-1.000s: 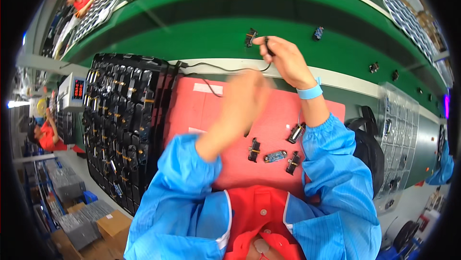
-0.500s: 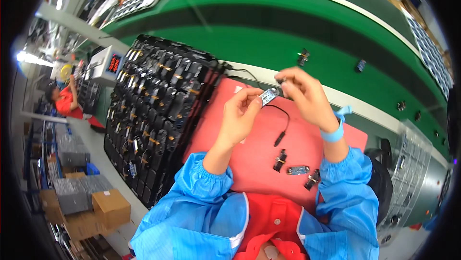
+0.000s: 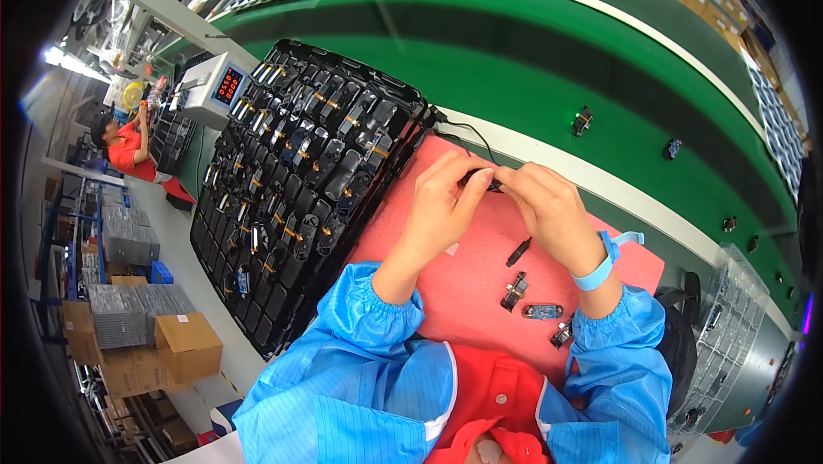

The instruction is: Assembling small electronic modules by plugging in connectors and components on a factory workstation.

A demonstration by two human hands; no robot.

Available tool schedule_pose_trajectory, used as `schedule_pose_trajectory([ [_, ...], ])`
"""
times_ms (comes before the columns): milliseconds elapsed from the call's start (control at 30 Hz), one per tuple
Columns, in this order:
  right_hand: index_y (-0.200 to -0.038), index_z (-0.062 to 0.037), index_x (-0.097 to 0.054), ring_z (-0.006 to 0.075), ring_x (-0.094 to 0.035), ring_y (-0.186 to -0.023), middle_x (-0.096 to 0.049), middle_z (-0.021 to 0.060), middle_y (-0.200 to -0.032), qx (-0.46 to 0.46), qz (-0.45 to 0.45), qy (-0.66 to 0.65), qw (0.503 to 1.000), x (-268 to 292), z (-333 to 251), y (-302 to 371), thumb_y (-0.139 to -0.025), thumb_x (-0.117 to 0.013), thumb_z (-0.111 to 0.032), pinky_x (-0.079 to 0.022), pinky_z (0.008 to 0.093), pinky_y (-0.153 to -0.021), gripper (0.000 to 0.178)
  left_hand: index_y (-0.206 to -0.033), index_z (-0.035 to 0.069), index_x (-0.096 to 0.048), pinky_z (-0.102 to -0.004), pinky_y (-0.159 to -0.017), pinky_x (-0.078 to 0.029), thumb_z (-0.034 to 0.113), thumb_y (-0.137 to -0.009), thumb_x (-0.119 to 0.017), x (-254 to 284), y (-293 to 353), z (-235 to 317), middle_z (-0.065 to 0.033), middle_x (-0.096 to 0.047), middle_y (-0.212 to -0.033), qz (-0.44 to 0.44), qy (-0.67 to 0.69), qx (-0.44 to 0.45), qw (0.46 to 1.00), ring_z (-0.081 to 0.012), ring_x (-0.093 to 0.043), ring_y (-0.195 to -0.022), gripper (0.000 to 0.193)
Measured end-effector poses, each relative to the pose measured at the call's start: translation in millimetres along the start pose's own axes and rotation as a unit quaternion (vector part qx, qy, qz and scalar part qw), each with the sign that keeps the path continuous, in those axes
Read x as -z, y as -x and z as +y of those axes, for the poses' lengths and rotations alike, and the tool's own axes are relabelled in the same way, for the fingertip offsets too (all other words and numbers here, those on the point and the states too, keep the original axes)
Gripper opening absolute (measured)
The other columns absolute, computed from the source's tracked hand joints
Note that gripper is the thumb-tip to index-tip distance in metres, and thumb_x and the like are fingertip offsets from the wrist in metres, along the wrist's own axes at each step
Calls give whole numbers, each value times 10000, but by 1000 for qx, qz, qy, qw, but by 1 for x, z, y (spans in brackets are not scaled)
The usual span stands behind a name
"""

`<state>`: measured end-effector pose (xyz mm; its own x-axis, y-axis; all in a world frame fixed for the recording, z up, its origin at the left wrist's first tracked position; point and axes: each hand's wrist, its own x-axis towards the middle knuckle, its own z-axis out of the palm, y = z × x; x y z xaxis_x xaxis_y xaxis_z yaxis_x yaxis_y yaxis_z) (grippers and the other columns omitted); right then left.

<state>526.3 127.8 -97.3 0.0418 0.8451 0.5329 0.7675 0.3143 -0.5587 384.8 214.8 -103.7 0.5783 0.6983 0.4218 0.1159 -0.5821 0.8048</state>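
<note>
My left hand (image 3: 437, 207) and my right hand (image 3: 553, 211) meet above the pink mat, fingertips nearly touching. My left thumb and fingers pinch a small circuit board (image 3: 473, 178); only a dark part of it shows. My right fingers are closed at its other end, and what they hold is hidden. Below them a black cable plug (image 3: 519, 251) lies on the mat. Nearer to me are a black module with a tan band (image 3: 514, 291), a loose bluish circuit board (image 3: 543, 312) and another black module (image 3: 561, 334), partly behind my right sleeve.
At left stand stacked black trays (image 3: 266, 292) of black parts, beside a meter with a red display (image 3: 228, 85). Beyond the pink mat (image 3: 403, 271) runs a green belt (image 3: 514, 61) carrying several small parts. Clear plastic trays (image 3: 729, 335) are at right. A person in red (image 3: 124, 147) works far left.
My right hand has come in to meet my left at the circuit board. The board's pale face, visible before, is now mostly covered by fingers. The whole view has shifted slightly.
</note>
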Motion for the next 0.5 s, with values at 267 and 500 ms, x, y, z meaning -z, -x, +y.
schedule_pose_trajectory([
  [267,-965,-23,-582,282,-526,-660,-515,117,-713,13,-13,0,1000,3,3,1,-682,-562,70,-433,362,-586,300,-833,-21,-594,-278,-554,-420,10,-799,-553,1,-2,2,-102,-540,-699,-16,-36,-43,998,-197,-529,-618,62],
  [500,-955,-23,-581,286,-522,-667,-508,121,-723,2,-25,-22,999,4,0,1,-660,-540,82,-436,372,-598,316,-825,-22,-592,-282,-557,-426,11,-801,-551,7,-1,1,-105,-547,-711,-43,-44,-52,997,-206,-540,-632,58],
])
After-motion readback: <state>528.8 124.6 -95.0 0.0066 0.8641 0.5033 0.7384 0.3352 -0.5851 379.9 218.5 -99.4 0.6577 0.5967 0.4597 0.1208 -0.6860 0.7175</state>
